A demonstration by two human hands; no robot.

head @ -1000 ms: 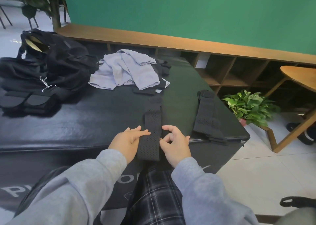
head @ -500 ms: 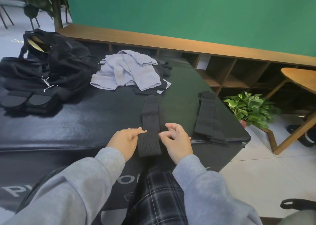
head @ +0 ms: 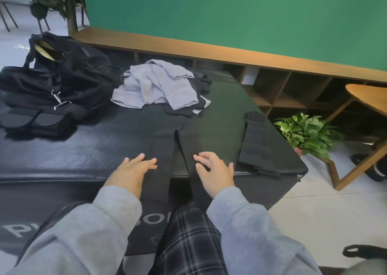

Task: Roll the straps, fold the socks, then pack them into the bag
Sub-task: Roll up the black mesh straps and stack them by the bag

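Since a moment earlier, one stacked strap had parted into two lying side by side on the black mat (head: pixel 88 149); the bag (head: pixel 62 76) sat far left; the left hand (head: pixel 134 168) pressed spread fingers on the left strap (head: pixel 162 155); the right hand (head: pixel 213 170), fingers loosely curled, rested on the right strap (head: pixel 189 147).

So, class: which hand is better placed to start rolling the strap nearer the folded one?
Probably the right hand: its fingertips touch the right strap, beside the folded strap; the left hand rests on the left strap.
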